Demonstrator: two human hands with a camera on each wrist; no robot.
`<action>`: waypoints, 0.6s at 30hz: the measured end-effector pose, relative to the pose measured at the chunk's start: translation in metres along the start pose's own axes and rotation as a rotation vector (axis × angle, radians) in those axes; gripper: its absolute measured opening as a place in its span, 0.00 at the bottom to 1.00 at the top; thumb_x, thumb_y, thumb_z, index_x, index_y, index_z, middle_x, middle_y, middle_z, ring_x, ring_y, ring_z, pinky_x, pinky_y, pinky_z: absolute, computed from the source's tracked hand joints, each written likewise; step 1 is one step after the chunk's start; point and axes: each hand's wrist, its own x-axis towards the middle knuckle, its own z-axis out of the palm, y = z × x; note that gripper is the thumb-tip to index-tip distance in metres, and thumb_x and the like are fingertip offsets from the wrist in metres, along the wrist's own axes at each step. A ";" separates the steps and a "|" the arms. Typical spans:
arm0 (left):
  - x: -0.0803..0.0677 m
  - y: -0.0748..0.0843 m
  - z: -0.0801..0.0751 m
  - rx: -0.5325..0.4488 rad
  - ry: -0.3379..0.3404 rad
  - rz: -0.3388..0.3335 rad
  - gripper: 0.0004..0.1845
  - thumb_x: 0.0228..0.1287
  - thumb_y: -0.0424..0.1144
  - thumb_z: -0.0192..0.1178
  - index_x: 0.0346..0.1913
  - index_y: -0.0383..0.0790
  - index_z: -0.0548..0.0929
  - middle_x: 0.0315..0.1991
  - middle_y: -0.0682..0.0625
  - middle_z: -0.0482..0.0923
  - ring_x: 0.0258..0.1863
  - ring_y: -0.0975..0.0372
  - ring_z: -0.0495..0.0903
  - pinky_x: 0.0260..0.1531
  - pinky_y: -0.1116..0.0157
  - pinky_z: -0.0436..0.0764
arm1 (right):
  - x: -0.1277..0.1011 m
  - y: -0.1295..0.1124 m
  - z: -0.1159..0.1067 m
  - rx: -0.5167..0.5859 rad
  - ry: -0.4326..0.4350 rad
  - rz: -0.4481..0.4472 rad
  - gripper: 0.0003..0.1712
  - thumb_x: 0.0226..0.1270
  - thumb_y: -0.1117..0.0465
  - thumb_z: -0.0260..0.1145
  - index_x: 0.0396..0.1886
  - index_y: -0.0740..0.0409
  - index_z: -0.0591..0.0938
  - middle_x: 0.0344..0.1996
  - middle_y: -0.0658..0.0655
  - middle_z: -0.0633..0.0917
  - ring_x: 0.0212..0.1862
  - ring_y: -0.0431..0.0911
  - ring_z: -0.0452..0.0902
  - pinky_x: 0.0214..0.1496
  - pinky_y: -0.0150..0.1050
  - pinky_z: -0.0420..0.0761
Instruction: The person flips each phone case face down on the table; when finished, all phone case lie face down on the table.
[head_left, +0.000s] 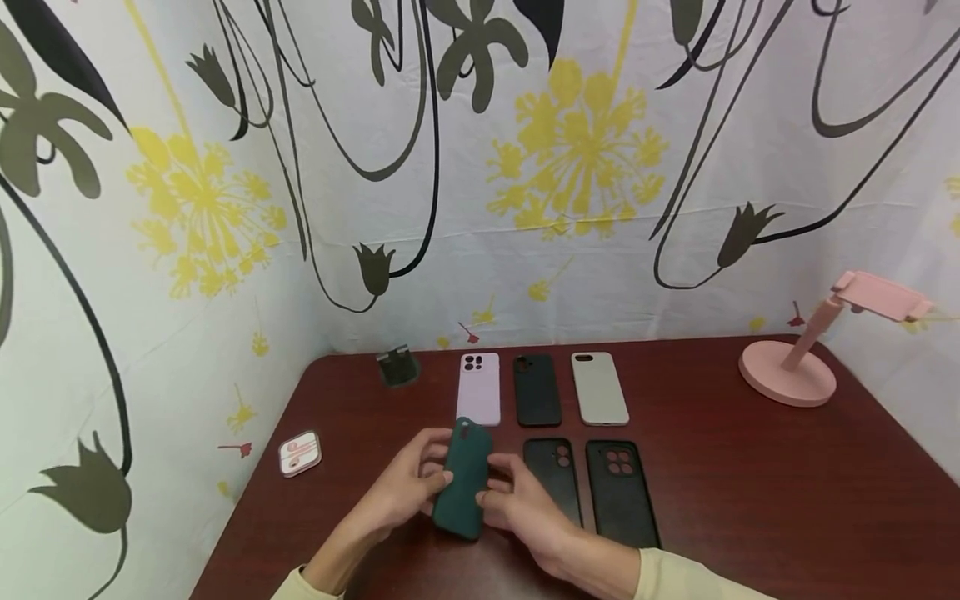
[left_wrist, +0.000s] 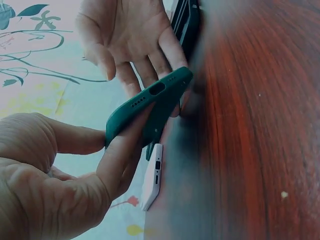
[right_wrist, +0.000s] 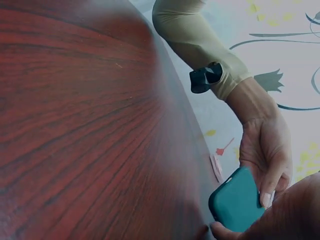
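Two hands | left hand (head_left: 405,487) and right hand (head_left: 525,504) pinch dark green case (head_left: 462,479) by its edges | risk: loose fingertip hold, case drops onto table (head_left: 750,500)

case (head_left: 462,481) btwn hands, 5 cases (head_left: 537,389) behind/right

Both forearms come in from the bottom edge and meet near the middle, each in a pale sleeve that ends above the wrist. The left hand (head_left: 408,483) has its thumb on one side and its curled fingers (left_wrist: 120,155) on the other, in a pinch. The right hand (head_left: 525,500) is close beside it, palm turned toward the left hand, fingers gently bent and gripping.
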 end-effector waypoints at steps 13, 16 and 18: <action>0.002 -0.013 -0.003 -0.004 -0.003 -0.017 0.29 0.79 0.28 0.54 0.78 0.39 0.63 0.62 0.35 0.73 0.44 0.57 0.84 0.27 0.58 0.86 | 0.005 0.001 -0.004 -0.080 0.050 -0.069 0.40 0.77 0.65 0.59 0.80 0.74 0.53 0.75 0.78 0.59 0.66 0.60 0.78 0.59 0.54 0.89; 0.003 -0.013 -0.003 -0.042 -0.018 -0.022 0.29 0.79 0.28 0.54 0.78 0.39 0.62 0.60 0.35 0.72 0.43 0.57 0.84 0.28 0.57 0.88 | 0.006 0.001 -0.006 -0.118 0.076 -0.089 0.38 0.77 0.65 0.60 0.79 0.73 0.55 0.73 0.77 0.63 0.63 0.57 0.79 0.56 0.53 0.89; 0.004 -0.013 -0.003 -0.053 -0.023 -0.021 0.29 0.79 0.27 0.53 0.78 0.38 0.61 0.60 0.35 0.71 0.43 0.57 0.84 0.29 0.56 0.89 | 0.007 0.000 -0.006 -0.124 0.097 -0.106 0.37 0.77 0.66 0.59 0.78 0.72 0.56 0.71 0.76 0.64 0.61 0.55 0.79 0.55 0.52 0.90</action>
